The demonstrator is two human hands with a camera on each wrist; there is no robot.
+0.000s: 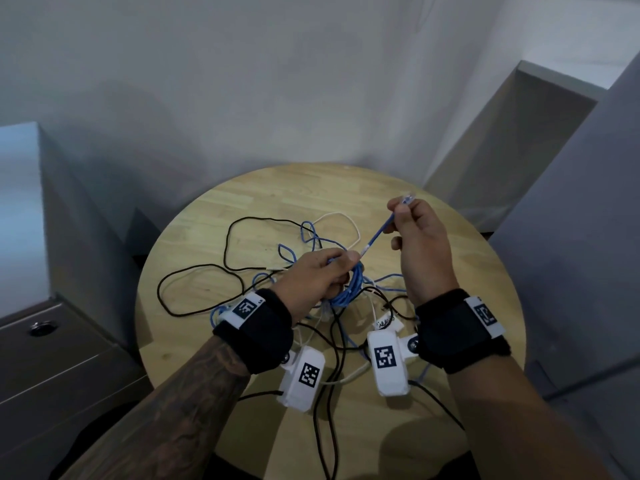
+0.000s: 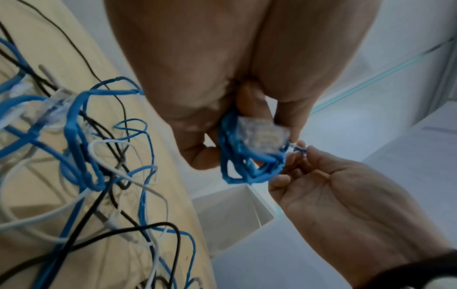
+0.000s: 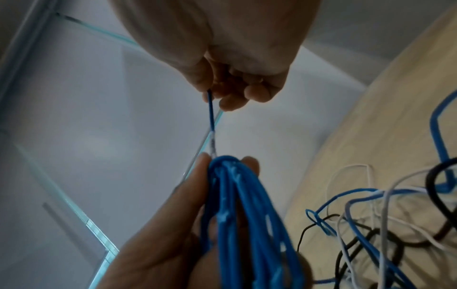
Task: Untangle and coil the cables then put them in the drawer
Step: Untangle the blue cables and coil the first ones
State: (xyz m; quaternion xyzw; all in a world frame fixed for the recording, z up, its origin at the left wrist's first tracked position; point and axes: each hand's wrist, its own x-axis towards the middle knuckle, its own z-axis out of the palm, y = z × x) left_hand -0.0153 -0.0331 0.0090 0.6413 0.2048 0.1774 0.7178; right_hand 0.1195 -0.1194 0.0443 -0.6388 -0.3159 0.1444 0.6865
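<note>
I see bare wood along the far rim of the round table point(image 1: 408, 188), open air above it, loose black cables point(image 1: 194, 271) and white cables point(image 1: 341, 216) sprawled across the middle — my hands' way down is crossed there, drawer unit point(image 1: 52, 358) close at left.

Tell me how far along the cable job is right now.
Early stage. One blue cable coil is nearly wound: the left hand grips it while the right hand pinches its free end, not yet tucked in. Black, white and more blue cables lie tangled on the round table. No coil has reached a drawer.
</note>
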